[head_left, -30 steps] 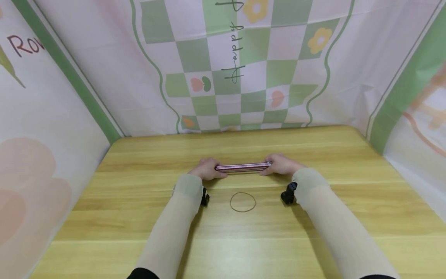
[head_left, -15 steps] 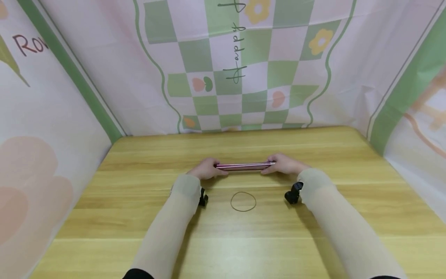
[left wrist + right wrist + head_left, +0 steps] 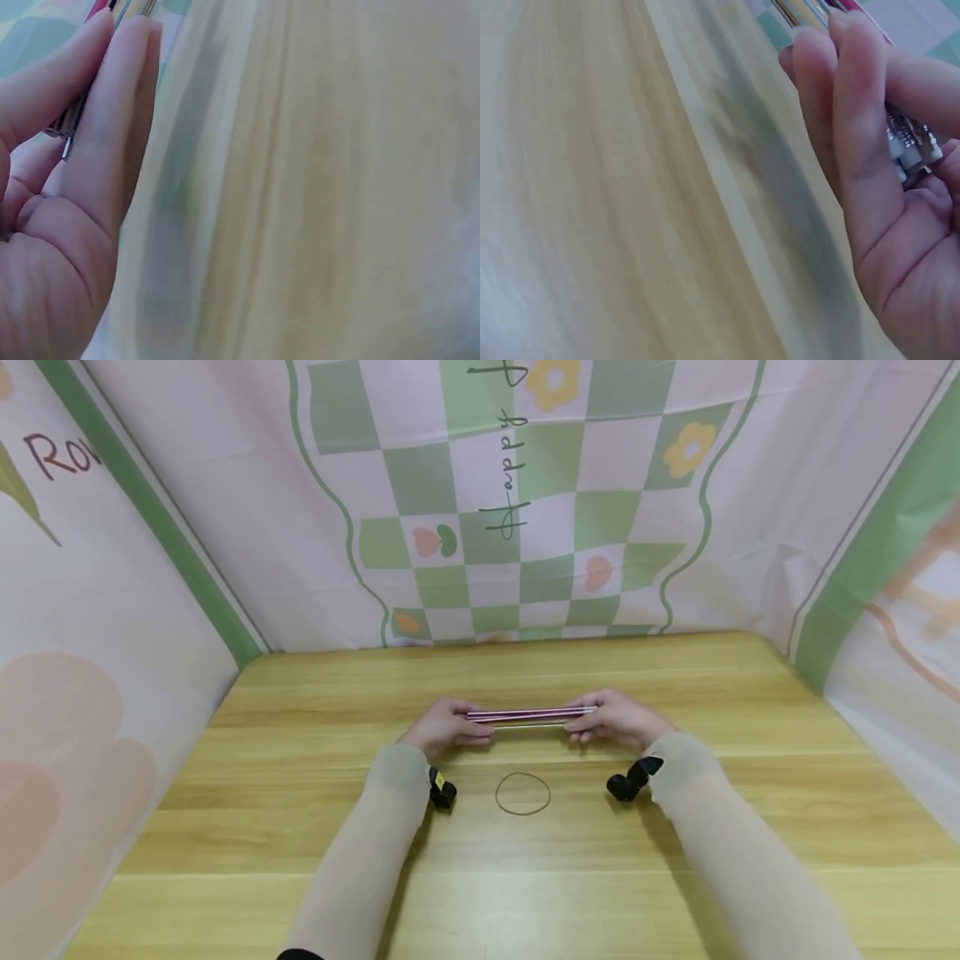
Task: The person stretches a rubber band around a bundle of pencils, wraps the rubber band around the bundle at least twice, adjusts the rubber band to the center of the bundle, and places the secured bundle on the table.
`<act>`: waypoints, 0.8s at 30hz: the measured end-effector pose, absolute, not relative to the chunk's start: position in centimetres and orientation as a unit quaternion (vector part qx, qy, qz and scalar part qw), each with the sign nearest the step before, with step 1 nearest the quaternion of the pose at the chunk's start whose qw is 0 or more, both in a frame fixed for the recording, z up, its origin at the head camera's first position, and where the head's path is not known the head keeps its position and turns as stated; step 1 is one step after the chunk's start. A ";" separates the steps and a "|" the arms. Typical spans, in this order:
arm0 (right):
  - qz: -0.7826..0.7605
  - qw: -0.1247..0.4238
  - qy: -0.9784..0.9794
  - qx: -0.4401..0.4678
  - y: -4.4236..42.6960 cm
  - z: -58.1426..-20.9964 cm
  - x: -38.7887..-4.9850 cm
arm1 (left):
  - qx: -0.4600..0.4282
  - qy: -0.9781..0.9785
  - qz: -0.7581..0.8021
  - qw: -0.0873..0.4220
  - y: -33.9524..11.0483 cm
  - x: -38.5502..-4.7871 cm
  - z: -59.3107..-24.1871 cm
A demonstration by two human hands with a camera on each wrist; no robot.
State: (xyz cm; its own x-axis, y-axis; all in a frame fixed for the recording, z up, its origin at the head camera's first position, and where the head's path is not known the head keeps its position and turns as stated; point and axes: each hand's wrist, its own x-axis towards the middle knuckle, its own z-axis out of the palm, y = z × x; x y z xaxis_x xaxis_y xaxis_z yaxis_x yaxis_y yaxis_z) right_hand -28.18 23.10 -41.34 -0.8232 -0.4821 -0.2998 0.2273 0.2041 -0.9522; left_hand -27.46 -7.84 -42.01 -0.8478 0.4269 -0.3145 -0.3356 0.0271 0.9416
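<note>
A bundle of several pencils is held level between both hands above the far half of the table. My left hand grips one end, where blunt pencil ends show between its fingers in the left wrist view. At the other end, my right hand grips the metal-banded eraser ends. One pencil sits a little below the others, leaving a narrow gap. Nearer the body, a thin brown rubber band lies in a ring on the table, touched by neither hand.
The wooden table extends around the hands. Behind it hangs a printed cloth with green checks, and similar cloths stand at both sides. Small black cameras are strapped to the wrists.
The pencils have risen slightly and spread, so a gap shows between the lowest one and the rest. My right hand has shifted a little to the right. The rubber band stays put.
</note>
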 end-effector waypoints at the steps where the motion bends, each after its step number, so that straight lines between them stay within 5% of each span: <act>1: -0.641 0.282 0.709 -0.082 23.1 -41.5 -28.1 | 0.034 0.656 0.703 0.273 -7.9 -27.4 -42.1; 24: -0.762 0.241 0.599 -0.060 21.5 -42.5 -27.4 | -0.007 0.567 0.792 0.226 -5.8 -26.9 -42.8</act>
State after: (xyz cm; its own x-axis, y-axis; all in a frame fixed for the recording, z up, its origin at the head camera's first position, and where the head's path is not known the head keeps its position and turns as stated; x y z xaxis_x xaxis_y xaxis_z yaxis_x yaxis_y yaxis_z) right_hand -27.38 21.52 -42.52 -0.8771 -0.4382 -0.1968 0.2947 -0.1673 -0.9408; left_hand -26.87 -5.81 -42.85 -0.8982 0.3500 -0.2661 -0.3649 -0.2558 0.8952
